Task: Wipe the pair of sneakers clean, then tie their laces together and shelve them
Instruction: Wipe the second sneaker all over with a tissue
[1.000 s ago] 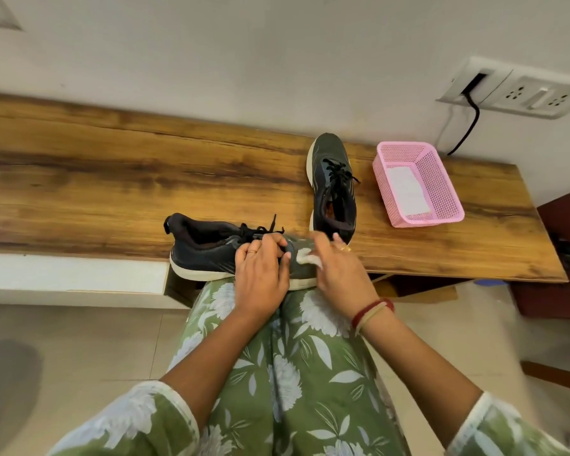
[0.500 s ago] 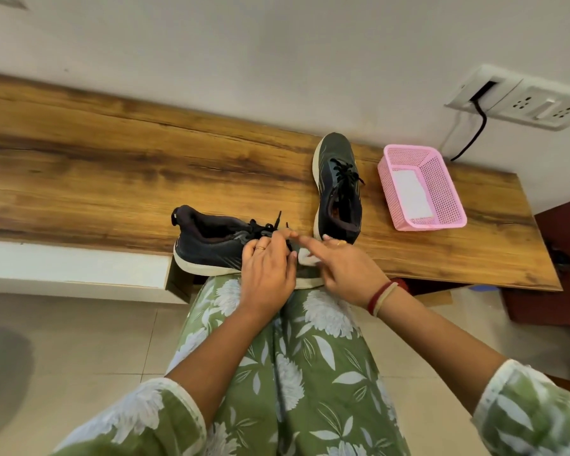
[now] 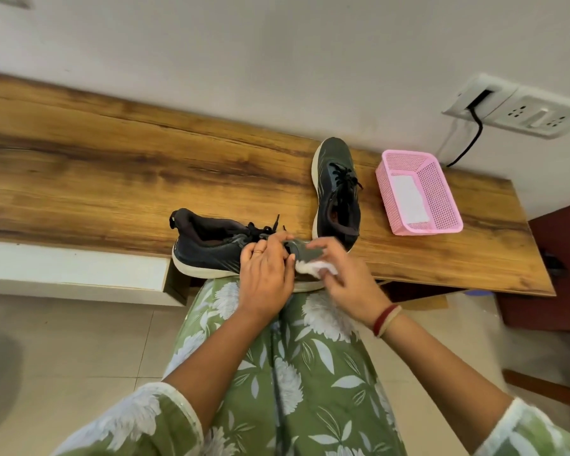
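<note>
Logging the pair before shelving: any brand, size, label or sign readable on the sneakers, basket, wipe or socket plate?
No text can be read anywhere in this view:
near sneaker: no brand mark legible at this size.
far sneaker: none legible.
pink basket: no lettering shows.
white wipe: plain.
socket plate: no legible marks.

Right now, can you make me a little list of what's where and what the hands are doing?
Left hand: grips the near sneaker by its middle
Right hand: holds a white wipe against that sneaker's toe
Near sneaker: at the wooden bench's front edge, toe pointing right
Far sneaker: upright on the bench, toe toward the wall
Pink basket: right of the far sneaker, white sheet inside
Laces: not tied together yet
</note>
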`<state>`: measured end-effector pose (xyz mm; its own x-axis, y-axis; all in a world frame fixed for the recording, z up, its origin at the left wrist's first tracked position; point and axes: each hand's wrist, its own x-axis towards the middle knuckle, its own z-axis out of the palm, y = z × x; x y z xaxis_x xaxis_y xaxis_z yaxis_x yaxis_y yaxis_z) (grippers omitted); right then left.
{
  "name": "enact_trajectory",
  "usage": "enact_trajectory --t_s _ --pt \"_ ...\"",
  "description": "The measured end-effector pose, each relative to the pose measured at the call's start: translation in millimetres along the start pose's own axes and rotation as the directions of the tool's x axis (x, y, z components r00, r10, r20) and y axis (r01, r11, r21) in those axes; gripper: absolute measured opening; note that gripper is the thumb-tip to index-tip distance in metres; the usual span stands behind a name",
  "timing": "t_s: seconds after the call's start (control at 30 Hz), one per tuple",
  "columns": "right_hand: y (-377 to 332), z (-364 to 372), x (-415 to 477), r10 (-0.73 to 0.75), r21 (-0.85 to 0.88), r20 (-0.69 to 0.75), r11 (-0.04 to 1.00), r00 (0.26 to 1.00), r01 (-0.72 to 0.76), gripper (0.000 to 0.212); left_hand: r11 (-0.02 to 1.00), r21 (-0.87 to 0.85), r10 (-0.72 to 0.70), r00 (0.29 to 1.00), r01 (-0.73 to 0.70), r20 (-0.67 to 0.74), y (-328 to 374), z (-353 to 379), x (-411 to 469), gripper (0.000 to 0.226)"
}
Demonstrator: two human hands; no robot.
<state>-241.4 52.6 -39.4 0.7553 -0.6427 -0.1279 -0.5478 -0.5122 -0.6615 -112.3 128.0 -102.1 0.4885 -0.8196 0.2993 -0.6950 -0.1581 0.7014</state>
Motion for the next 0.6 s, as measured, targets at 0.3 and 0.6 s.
enact_trajectory --t_s 0.3,0.6 --pt "8.1 24.0 -11.7 -0.038 -0.262 -0.162 0.965 0.986 -0.006 0.031 1.0 0.011 0.004 1.0 -0.004 -0.015 0.3 2.9 1.1 0.031" --pt "7.2 15.2 -6.6 -0.232 -0.519 0.072 0.822 0.97 0.235 0.026 0.999 0.019 0.028 0.999 -0.027 -0.027 -2.3 5.1 0.2 0.028"
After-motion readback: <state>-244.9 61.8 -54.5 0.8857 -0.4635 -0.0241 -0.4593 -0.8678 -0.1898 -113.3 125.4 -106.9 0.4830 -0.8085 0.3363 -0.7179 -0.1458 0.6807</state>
